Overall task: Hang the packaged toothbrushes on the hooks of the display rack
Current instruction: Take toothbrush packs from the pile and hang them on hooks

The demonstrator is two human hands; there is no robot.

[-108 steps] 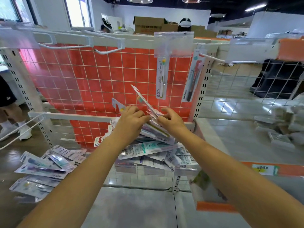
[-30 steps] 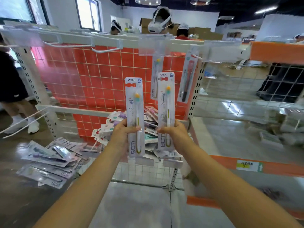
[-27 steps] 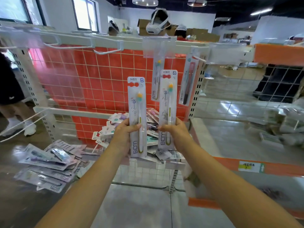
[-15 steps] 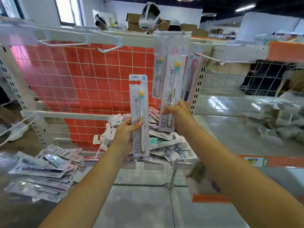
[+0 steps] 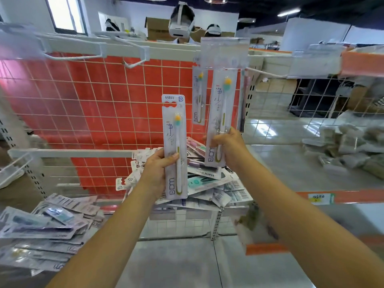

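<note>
Right hand pinches one toothbrush pack low, lifting its top to the hook's tag, while left hand grips another pack ready below.

Left hand: gripping one packaged toothbrush upright.
Right hand: holding a second pack up beneath the clear hook tag.
Shelf: carrying the loose pile of packs.
</note>
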